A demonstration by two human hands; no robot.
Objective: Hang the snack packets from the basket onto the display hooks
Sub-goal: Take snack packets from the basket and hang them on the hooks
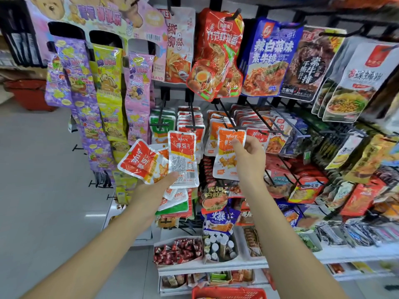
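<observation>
Step in hand: hanging a packet. The right hand (248, 157) pinches one orange packet (230, 160) between thumb and fingers. The packet's top edge sits at the front bar of a hook (235, 127) in the middle row. Whether its hole is on the hook cannot be told.

The left hand (155, 187) holds the spare packets (182, 157) fanned out, thumb pressed on their lower edges and fingers hidden behind.

Next move, as judged: align the hole with the hook tip, slide the packet back, release, then draw another from the fan.

Count:
- At the hook: one packet.
- In the fan: two full faces, plus part of a third between them.
- At the lower edge: one red basket (228, 293), contents hidden.
</observation>
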